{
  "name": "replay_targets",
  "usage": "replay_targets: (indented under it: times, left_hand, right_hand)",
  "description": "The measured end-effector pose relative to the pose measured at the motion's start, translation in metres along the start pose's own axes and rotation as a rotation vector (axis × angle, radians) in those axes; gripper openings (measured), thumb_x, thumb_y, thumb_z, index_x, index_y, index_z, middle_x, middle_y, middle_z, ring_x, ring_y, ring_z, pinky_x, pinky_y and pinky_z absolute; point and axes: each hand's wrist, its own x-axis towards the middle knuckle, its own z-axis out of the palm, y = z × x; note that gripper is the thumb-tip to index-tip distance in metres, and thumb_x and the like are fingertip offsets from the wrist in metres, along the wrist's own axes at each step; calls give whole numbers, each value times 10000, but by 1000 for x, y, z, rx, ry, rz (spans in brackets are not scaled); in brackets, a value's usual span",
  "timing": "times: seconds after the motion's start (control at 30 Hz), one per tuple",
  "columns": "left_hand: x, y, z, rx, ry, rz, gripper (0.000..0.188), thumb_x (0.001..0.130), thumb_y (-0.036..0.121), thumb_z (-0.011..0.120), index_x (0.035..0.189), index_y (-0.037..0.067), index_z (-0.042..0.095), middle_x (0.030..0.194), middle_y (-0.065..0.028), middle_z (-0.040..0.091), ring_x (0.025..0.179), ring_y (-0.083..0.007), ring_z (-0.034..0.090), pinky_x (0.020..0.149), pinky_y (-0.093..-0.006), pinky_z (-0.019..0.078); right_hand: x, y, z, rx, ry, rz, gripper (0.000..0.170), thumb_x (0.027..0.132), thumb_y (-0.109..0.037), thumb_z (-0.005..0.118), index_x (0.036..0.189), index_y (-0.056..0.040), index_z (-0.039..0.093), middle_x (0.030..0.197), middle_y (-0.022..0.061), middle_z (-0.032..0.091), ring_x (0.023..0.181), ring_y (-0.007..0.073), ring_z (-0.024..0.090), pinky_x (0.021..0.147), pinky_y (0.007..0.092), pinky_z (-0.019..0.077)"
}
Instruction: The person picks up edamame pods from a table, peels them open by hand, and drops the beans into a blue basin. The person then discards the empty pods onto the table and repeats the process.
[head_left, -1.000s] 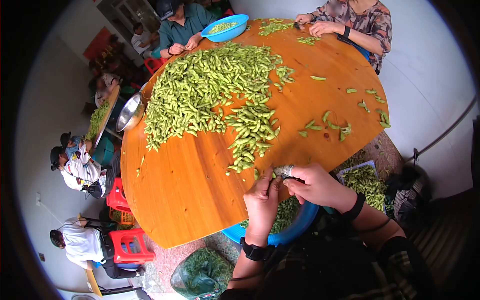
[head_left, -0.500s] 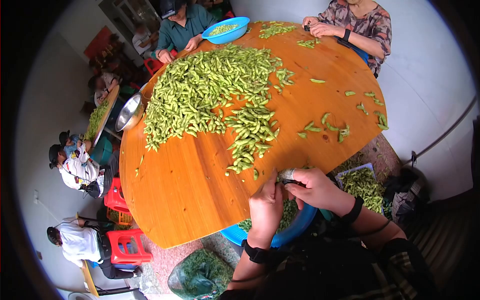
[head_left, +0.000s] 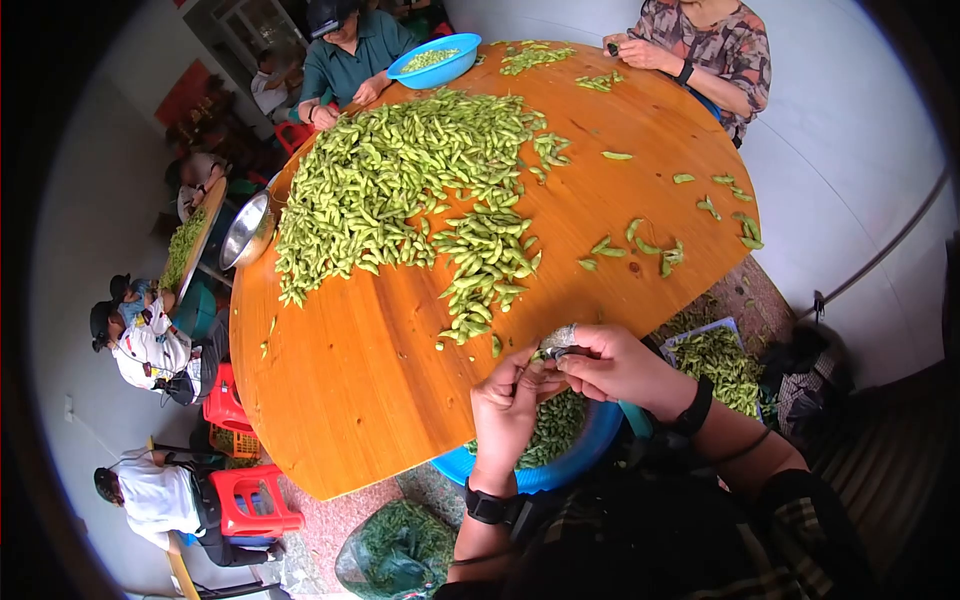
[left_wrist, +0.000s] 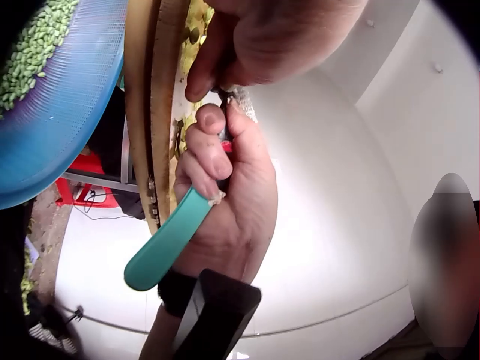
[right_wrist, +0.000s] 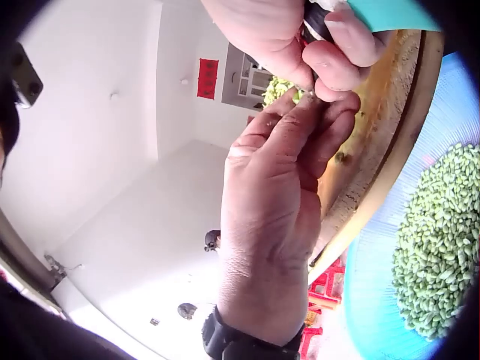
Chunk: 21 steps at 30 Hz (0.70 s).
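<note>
Over the table's near edge, my left hand [head_left: 507, 400] pinches a small green soybean pod [right_wrist: 298, 96], mostly hidden by the fingers. My right hand [head_left: 630, 372] meets it, fingertips right at the pod. Its curled fingers grip a tool with a teal handle [left_wrist: 169, 240]; the working end is largely covered, with dark and red parts showing. A silvery grey wrap [head_left: 558, 340] covers a right-hand digit. Below both hands stands a blue basin [head_left: 600, 435] holding many shelled green soybeans [right_wrist: 439, 240].
A large heap of soybean pods [head_left: 390, 180] covers the wooden table's [head_left: 340, 400] far left, with loose pods [head_left: 640, 240] at right. Two people work across the table near another blue basin [head_left: 440, 72]. A steel bowl [head_left: 248, 230] sits at the left edge; a green mesh sack [head_left: 395, 550] lies on the floor.
The hands have moved slightly left in the head view, which itself has shifted a little. Green shows between the fingertips now, less visible half a second ago. The right hand keeps the teal-handled tool.
</note>
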Motion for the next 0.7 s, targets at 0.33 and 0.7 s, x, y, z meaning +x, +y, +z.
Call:
replay_targets:
  times: [0.33,0.7]
  left_hand:
    - [12,7,-11,232,-6,-28,189,938,4,503,1097,-18,601,805,-59,667,653,-94,629,605,-240,533]
    - [-32,28,-39,768,80,120,165,849,-36,549,989,0,629,863,-167,649,753,-321,666,678,-357,532]
  right_hand:
    - [-1,9,14,-606,241,-403,198,900,-40,587,1089,0,626,669,17,561,597,36,447,518,238,396]
    - [19,18,-82,-811,709,-449,111,883,-86,571,908,21,561,634,154,508,566,200,540,531,376,415]
